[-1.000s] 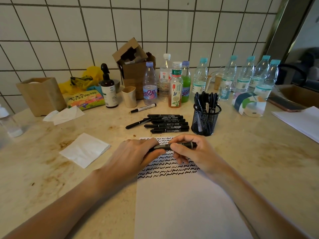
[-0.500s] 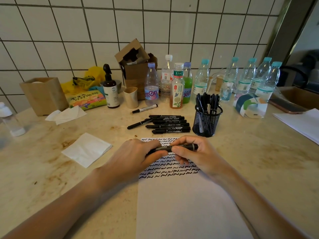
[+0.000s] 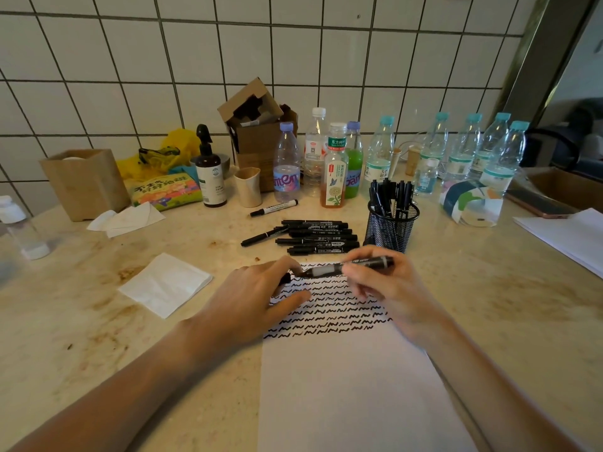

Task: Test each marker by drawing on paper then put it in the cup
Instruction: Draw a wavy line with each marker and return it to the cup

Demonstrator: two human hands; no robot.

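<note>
- Right hand [image 3: 388, 288] pinched marker [image 3: 350, 267] at mid-frame, over top edge of paper [image 3: 342, 386].
- Left hand [image 3: 261, 298] grip closed round what looked like its cap [image 3: 285, 278], w/ tip just bared.
- Judged step: uncapping. Best to pull straight apart, keep cap in hand, then draw below last squiggle row.
- Mesh cup [image 3: 391, 228] stood upper right of paper on bench [image 3: 489, 305].

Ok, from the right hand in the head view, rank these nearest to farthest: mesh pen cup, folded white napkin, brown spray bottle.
From the right hand:
1. Mesh pen cup, just behind the hand.
2. Folded white napkin, across the paper, to the left.
3. Brown spray bottle, far back left, near the wall.
</note>
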